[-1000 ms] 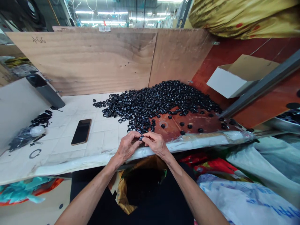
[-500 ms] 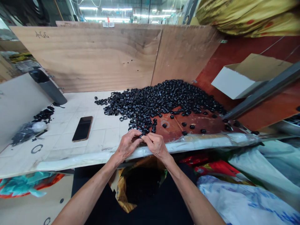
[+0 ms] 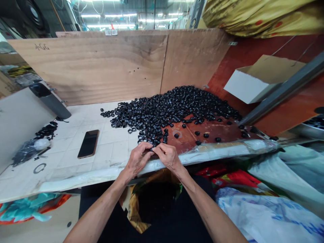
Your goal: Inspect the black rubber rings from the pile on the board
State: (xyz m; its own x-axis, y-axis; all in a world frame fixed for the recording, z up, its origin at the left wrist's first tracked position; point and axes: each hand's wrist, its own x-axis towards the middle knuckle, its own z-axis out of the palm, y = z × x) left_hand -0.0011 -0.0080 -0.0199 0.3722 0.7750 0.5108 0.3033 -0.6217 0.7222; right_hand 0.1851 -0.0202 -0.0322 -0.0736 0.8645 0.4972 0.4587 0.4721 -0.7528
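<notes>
My left hand [image 3: 138, 158] and my right hand [image 3: 168, 156] meet at the front edge of the workbench, thumbs and fingertips pinched close together. Between the fingertips is a small black part, mostly covered by the fingers, so its exact shape is hidden. Just beyond them spreads a large heap of small black plastic rings and caps [image 3: 174, 104]. The near end of this heap reaches almost to my fingertips. A few black caps [image 3: 206, 135] lie loose on the red-brown board, to the right of my right hand.
A phone [image 3: 88, 144] lies left of my hands, with a grey bottle [image 3: 52, 101] leaning behind it. Wooden boards [image 3: 106, 67] wall the back. At right are a white cardboard box [image 3: 249, 86] and a metal bar [image 3: 280, 89]. Below the edge hangs an open yellow sack [image 3: 135, 211].
The camera view has tilted and shifted slightly. Both hands stay pinched together at the bench edge in nearly the same pose, and the heap looks the same.
</notes>
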